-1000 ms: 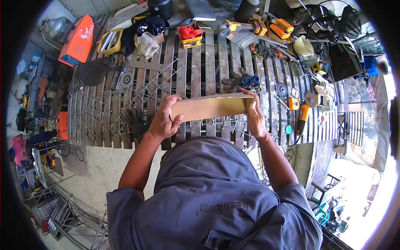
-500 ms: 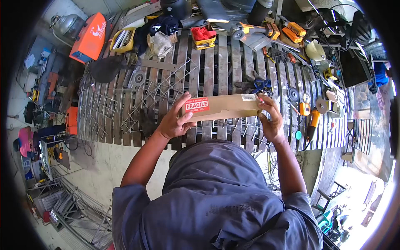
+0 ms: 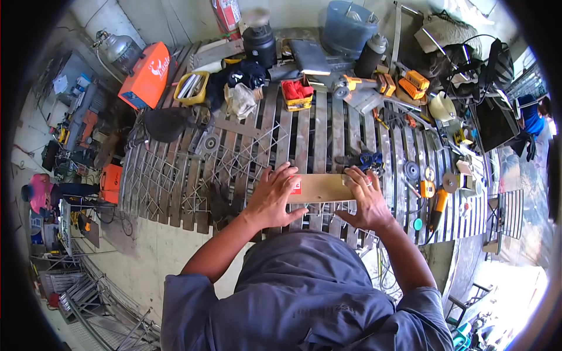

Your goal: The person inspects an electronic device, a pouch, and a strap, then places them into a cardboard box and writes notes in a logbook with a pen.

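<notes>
A long brown cardboard box [image 3: 321, 188] lies crosswise between my hands, low over the slatted metal workbench [image 3: 301, 140]. My left hand [image 3: 274, 199] grips its left end, fingers over the top and thumb at the near side. A red label on the box shows only in part beside those fingertips. At the other end, my right hand [image 3: 367, 199] holds the box the same way, its fingers over the corner and its thumb pointing inward. Thin welded metal lattice [image 3: 234, 161] lies on the slats left of the box. Dark blue gloves [image 3: 366, 159] are just beyond its right end.
An angle grinder [image 3: 440, 202] and loose discs [image 3: 412, 169] lie at the right. Along the back stand an orange welding machine [image 3: 145, 75], a yellow container [image 3: 192, 88], a red-filled tub [image 3: 297, 93] and another grinder [image 3: 351, 85]. A person in pink [image 3: 41, 193] is at far left.
The box has come down closer to the bench and tipped flatter. My hands have shifted from its ends to over its top, covering most of the red label. The view has tilted up.
</notes>
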Motion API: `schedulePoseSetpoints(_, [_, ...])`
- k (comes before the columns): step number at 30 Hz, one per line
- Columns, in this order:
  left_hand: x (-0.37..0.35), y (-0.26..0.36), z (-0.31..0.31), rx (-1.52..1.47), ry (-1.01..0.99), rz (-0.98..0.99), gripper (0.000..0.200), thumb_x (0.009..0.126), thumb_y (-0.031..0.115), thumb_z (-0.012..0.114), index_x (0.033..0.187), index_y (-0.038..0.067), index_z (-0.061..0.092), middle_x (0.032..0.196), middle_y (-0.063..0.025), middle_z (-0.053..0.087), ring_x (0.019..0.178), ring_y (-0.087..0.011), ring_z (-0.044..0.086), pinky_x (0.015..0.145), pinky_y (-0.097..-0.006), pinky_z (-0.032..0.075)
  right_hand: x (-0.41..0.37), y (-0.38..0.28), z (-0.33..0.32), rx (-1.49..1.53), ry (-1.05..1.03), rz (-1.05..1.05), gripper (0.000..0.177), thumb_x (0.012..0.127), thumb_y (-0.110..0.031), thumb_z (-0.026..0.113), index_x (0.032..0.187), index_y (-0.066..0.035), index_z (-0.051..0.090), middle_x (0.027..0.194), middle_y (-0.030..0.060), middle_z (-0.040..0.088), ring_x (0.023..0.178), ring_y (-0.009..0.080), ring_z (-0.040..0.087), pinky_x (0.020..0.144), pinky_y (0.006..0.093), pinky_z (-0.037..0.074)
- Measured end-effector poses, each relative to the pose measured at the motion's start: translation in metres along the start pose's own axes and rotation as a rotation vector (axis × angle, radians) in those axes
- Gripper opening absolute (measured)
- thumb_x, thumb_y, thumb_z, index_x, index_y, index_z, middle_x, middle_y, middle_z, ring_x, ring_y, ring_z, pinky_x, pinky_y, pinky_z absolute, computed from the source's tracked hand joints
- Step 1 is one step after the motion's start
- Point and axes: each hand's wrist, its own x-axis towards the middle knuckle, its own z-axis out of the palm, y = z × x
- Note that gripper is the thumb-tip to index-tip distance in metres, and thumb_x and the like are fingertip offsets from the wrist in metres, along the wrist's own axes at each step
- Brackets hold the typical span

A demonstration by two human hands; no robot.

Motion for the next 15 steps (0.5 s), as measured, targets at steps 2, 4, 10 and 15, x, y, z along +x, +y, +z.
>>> schedulePoseSetpoints(2, [0.002, -0.002, 0.006, 0.011, -0.019, -0.034, 0.088, 0.086, 0.047, 0.088, 0.152, 0.006, 0.047, 0.155, -0.017, 0.051, 0.152, -0.041, 0.045, 0.124, -0.0595, 0.037, 0.003, -0.005, 0.01, -0.042, -0.051, 0.078, 0.102, 0.078, -0.03, 0.092, 0.164, -0.007, 0.041, 0.167, 0.0216, 0.045, 0.16, 0.0439, 0.038, 0.126, 0.0631, 0.035])
schedulePoseSetpoints(4, [0.002, -0.006, 0.013, 0.007, -0.019, -0.048, 0.094, 0.082, 0.042, 0.091, 0.156, 0.007, 0.044, 0.155, -0.0172, 0.051, 0.149, -0.0411, 0.047, 0.126, -0.0582, 0.036, 0.002, 0.0, 0.025, -0.066, -0.097, 0.144, 0.103, 0.079, -0.023, 0.088, 0.167, -0.005, 0.038, 0.169, 0.0217, 0.04, 0.161, 0.0441, 0.033, 0.128, 0.0596, 0.037])
schedulePoseSetpoints(10, [-0.003, 0.006, -0.009, -0.187, 0.021, -0.138, 0.103, 0.079, 0.031, 0.096, 0.158, 0.001, 0.038, 0.163, -0.0263, 0.042, 0.157, -0.0463, 0.039, 0.131, -0.0588, 0.031, 0.006, 0.011, 0.023, 0.073, -0.008, 0.062, 0.091, 0.07, 0.001, 0.082, 0.154, -0.004, 0.05, 0.142, 0.0236, 0.054, 0.129, 0.0484, 0.056, 0.107, 0.0551, 0.055])
schedulePoseSetpoints(15, [-0.025, -0.003, -0.029, -0.384, 0.107, -0.434, 0.113, 0.089, 0.04, 0.092, 0.168, 0.0, 0.021, 0.173, -0.0299, 0.024, 0.163, -0.0463, 0.029, 0.13, -0.0614, 0.033, 0.01, -0.009, -0.012, -0.013, 0.113, 0.008, 0.083, 0.067, 0.004, 0.082, 0.145, -0.004, 0.057, 0.136, 0.0211, 0.057, 0.118, 0.0454, 0.06, 0.099, 0.0533, 0.058])
